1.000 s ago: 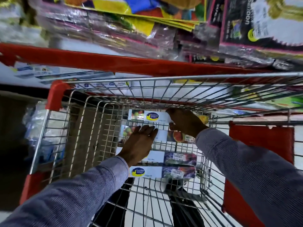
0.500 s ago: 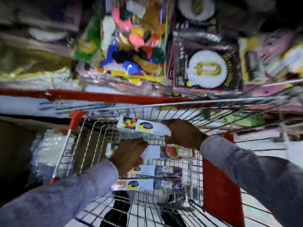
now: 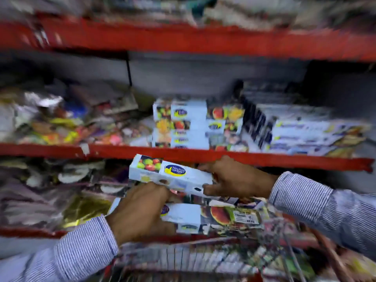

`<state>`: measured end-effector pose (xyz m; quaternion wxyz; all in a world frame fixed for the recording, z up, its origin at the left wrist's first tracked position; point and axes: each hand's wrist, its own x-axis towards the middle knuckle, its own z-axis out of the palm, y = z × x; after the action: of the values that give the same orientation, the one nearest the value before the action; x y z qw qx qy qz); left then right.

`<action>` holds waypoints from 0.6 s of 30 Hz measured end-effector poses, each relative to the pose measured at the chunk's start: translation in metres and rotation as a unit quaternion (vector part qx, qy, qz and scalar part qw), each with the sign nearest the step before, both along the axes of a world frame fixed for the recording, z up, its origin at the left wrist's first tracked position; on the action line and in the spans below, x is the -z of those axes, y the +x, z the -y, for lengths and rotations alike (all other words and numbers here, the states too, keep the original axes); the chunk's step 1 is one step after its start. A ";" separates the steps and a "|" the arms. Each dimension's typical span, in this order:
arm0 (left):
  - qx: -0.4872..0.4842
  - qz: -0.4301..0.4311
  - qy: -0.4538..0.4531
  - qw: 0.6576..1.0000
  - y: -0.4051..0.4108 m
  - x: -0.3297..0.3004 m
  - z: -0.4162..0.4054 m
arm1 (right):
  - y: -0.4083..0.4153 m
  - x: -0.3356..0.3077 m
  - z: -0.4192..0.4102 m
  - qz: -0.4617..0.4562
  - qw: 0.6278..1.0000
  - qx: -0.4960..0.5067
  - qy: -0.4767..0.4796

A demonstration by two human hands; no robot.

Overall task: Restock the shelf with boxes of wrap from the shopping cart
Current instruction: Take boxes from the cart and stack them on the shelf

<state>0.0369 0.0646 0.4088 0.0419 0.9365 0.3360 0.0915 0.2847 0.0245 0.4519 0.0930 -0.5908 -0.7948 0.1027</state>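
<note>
Two boxes in transit | right hand clamps upper box, left hand clamps lower box | shelf stack at centre frame partly filled | cart contents blurred.

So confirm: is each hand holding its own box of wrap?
Yes: the right hand grips the upper box, the left hand the lower box.

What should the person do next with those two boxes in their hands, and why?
Probably lift both boxes up onto the matching stack on the middle shelf. The right hand grips the upper box, the left hand the lower box, and both sit just below that shelf's red edge.
</note>
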 end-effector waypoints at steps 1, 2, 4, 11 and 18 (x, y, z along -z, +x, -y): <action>0.000 0.010 0.010 1.000 0.003 -0.015 -0.004 | 0.002 -0.017 -0.001 0.001 1.000 0.000 0.013; -0.004 0.016 0.015 1.000 0.006 -0.032 -0.009 | 0.004 -0.034 -0.003 0.004 1.000 0.001 0.030; -0.007 0.026 0.022 0.999 0.012 -0.056 -0.019 | 0.010 -0.054 -0.008 0.017 0.997 0.004 0.072; 0.002 0.063 0.031 0.998 0.034 -0.104 -0.059 | 0.031 -0.089 -0.059 0.079 0.989 0.051 0.117; -0.016 0.062 0.018 0.998 0.049 -0.095 -0.113 | 0.035 -0.070 -0.134 0.105 0.986 0.105 0.077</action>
<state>0.0858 0.1773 0.5037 0.0443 0.9241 0.3459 0.1565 0.3196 0.1581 0.5218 0.0647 -0.6696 -0.7392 -0.0314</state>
